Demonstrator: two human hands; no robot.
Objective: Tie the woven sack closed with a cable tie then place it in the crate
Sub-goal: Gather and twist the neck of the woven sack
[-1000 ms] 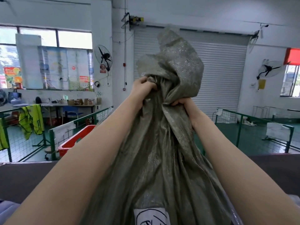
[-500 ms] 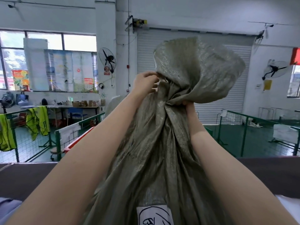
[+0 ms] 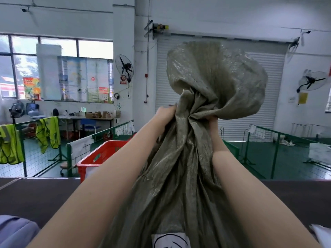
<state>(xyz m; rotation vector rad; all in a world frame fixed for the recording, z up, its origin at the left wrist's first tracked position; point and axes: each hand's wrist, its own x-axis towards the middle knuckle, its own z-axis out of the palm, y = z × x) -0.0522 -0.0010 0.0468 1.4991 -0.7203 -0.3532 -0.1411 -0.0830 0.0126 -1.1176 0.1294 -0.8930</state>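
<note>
A grey-green woven sack [image 3: 180, 176] stands upright in front of me, its neck gathered and twisted. Above the neck its loose top billows out to the right. My left hand [image 3: 165, 113] grips the bunched cloth on the left of the neck. My right hand [image 3: 212, 122] is closed on the twist at the right, mostly hidden by the fabric. A white label with black marks [image 3: 170, 240] sits low on the sack. Beyond the dark table edge, at the left, stands a red plastic crate [image 3: 100, 156]. No cable tie is visible.
A dark table [image 3: 35, 197] runs across the front. Behind it are green wire fence panels [image 3: 80, 149], yellow safety vests [image 3: 46, 135], a desk with boxes, wall fans and a shut roller door [image 3: 268, 104]. A lilac cloth [image 3: 16, 231] lies at the bottom left.
The sack's top has swung from upright over to the right and puffed out. The neck is twisted tighter. Both hands stay on it, now lower in view, and the crate shows more.
</note>
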